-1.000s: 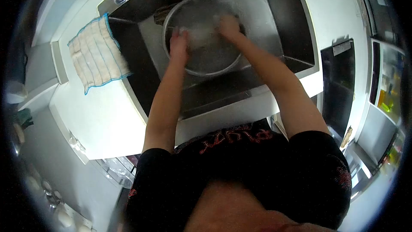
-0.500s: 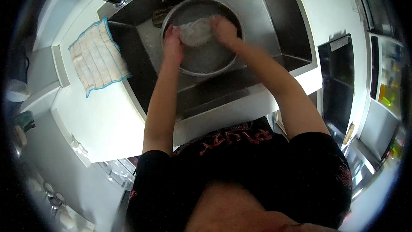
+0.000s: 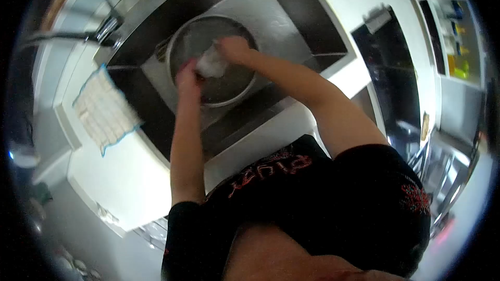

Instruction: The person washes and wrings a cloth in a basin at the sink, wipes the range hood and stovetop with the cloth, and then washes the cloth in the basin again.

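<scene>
A whitish, wet, cloth-like bundle (image 3: pixel 212 64) is stretched between my two hands, low over a round metal basin (image 3: pixel 221 104). My left hand (image 3: pixel 188 75) is closed on the lower left end of the bundle, near the basin's left side. The other end is in my right hand (image 3: pixel 233 49), fingers curled, over the upper right of the basin. Blur hides the fingertips and the exact make of the white bundle. Cloudy grey water appears to fill the basin beneath it.
The basin stands in a steel sink (image 3: pixel 284 8). A dark object (image 3: pixel 161 50) pokes out at the basin's left. Left of the sink lies a cream cloth with blue edging (image 3: pixel 107 112), below the faucet (image 3: pixel 107 31). A black cooktop (image 3: pixel 390 67) is set in the right counter.
The view has shifted, so the sink sits farther left and is tilted. The white bundle looks more bunched, and my hands are slightly closer together at different heights.
</scene>
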The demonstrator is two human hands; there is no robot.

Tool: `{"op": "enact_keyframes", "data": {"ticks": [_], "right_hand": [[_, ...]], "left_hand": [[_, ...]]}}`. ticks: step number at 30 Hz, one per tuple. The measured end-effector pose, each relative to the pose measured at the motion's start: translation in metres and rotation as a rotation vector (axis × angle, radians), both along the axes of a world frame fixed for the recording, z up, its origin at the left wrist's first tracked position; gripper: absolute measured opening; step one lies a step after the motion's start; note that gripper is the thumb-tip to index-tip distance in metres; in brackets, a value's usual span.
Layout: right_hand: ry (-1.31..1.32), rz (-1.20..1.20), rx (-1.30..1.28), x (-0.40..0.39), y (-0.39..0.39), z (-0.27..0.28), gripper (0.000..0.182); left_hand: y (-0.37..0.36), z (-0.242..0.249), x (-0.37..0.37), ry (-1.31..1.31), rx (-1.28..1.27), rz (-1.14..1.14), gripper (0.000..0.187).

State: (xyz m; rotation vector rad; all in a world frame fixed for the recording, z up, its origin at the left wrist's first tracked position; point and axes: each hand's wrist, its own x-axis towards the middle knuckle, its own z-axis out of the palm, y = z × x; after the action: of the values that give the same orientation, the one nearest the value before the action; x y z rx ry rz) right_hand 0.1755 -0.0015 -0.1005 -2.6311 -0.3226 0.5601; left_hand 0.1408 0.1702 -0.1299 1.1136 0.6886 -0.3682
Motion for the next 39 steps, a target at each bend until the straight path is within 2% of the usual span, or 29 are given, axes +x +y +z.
{"op": "enact_keyframes", "data": {"ticks": [1, 3, 5, 8, 10, 11, 13, 15, 18, 20, 21, 22, 24, 26, 28, 29, 31, 32, 35, 37, 38, 39], "right_hand": [[-0.103, -0.020, 0.036, -0.004, -0.004, -0.008, 0.027], [-0.320, -0.033, 0.110, -0.008, -0.005, -0.023, 0.024], [-0.318, 0.126, 0.021, -0.001, -0.017, -0.009, 0.022], [-0.056, 0.154, -0.066, 0.020, 0.001, -0.014, 0.020], [-0.261, 0.404, 0.029, -0.016, 0.018, 0.027, 0.013], [-0.375, 0.522, 0.069, -0.033, 0.026, 0.049, 0.011], [-0.332, 0.725, 0.047, -0.061, 0.020, 0.092, 0.011], [-0.354, 0.699, 0.001, -0.073, 0.018, 0.096, 0.013], [-0.283, 0.544, 0.248, -0.055, 0.019, 0.095, 0.022], [-0.131, 0.440, 0.539, -0.019, 0.002, 0.095, 0.027], [-0.002, 0.390, 0.750, 0.005, -0.015, 0.092, 0.030], [0.132, 0.231, 0.893, 0.010, -0.017, 0.078, 0.031], [0.390, -0.091, 1.179, 0.006, -0.009, 0.035, 0.033], [0.647, -0.412, 1.448, -0.001, -0.001, 0.005, 0.035], [0.760, -0.545, 1.640, -0.003, -0.005, -0.001, 0.037], [0.749, -0.512, 1.712, -0.010, -0.013, 0.026, 0.038], [0.718, -0.431, 1.862, -0.010, -0.023, 0.076, 0.039], [0.620, -0.254, 1.595, 0.003, -0.025, 0.086, 0.041], [0.331, -0.284, 0.989, 0.012, -0.016, 0.124, 0.033], [-0.232, -0.032, 0.781, 0.059, 0.017, 0.052, 0.026], [-0.373, 0.042, 0.638, 0.065, 0.023, 0.042, 0.024], [-0.521, 0.100, 0.493, 0.072, 0.029, 0.033, 0.022]], "left_hand": [[0.011, 0.000, -0.002, -0.082, 0.145, -0.155, 0.034], [0.025, 0.004, -0.009, -0.110, 0.232, -0.279, 0.034], [0.021, 0.018, -0.016, -0.007, 0.083, -0.240, 0.036], [-0.020, 0.074, -0.032, 0.085, -0.270, -0.204, 0.042], [-0.020, 0.038, -0.032, -0.343, 0.166, -0.473, 0.045], [-0.021, 0.033, -0.029, -0.382, 0.243, -0.511, 0.045], [-0.020, 0.028, -0.022, -0.176, 0.025, -0.352, 0.047], [-0.023, 0.038, -0.024, -0.041, -0.117, -0.199, 0.048], [-0.033, 0.062, -0.030, 0.072, -0.143, 0.035, 0.049], [-0.044, 0.076, -0.030, 0.100, -0.169, 0.176, 0.051], [-0.033, 0.066, -0.026, 0.017, -0.438, -0.014, 0.050], [-0.023, 0.057, -0.021, -0.056, -0.678, -0.235, 0.050], [-0.027, 0.053, -0.015, -0.121, -0.856, -0.388, 0.051], [-0.046, 0.075, -0.004, -0.109, -0.706, -0.287, 0.055], [-0.070, 0.110, -0.011, -0.129, -0.641, -0.169, 0.053], [-0.076, 0.119, -0.016, -0.135, -0.602, -0.108, 0.052], [-0.060, 0.094, -0.010, 0.033, -1.009, -0.131, 0.049], [-0.059, 0.090, -0.008, 0.121, -1.215, -0.142, 0.048], [-0.061, 0.097, -0.006, -0.200, -1.295, -0.487, 0.040], [-0.052, 0.098, -0.004, -0.202, -1.057, -0.503, 0.035], [-0.047, 0.099, -0.004, -0.202, -0.936, -0.509, 0.033], [-0.051, 0.102, -0.007, -0.229, -0.580, -0.514, 0.032]]}}
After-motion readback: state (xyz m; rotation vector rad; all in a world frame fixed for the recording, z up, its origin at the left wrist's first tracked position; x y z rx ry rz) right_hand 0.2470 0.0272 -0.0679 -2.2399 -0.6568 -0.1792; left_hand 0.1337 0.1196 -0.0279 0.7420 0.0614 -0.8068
